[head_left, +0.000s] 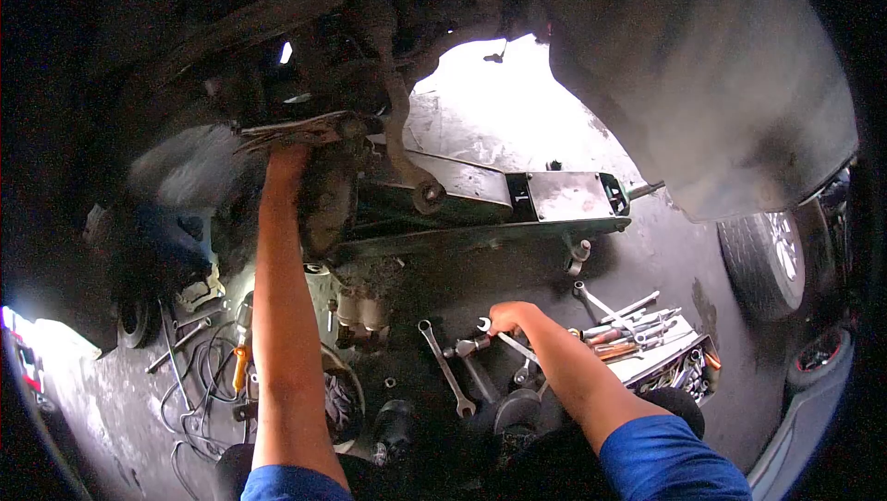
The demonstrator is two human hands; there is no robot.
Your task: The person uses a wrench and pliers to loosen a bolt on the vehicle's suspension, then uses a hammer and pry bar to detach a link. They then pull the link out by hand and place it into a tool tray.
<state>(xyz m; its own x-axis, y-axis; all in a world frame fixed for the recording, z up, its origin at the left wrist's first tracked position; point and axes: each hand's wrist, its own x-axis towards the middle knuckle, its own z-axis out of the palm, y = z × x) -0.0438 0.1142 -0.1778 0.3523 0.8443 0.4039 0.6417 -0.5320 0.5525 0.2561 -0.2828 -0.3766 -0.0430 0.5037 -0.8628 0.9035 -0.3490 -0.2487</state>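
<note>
My left arm reaches up into the underside of a vehicle, where my left hand is at a dark part below a frayed-looking bundle; its fingers are hidden. Low over the floor, my right hand is closed around a wrench, whose open jaw shows beside the fingers. A hammer lies just left of that hand. Farther left on the floor is a long combination wrench. Above the hands hangs a metal arm with a round bushing end.
A floor jack stretches across the middle. An open tool tray with wrenches and screwdrivers sits at right, near a wheel. Cables, a lamp with an orange handle and a round container are at lower left.
</note>
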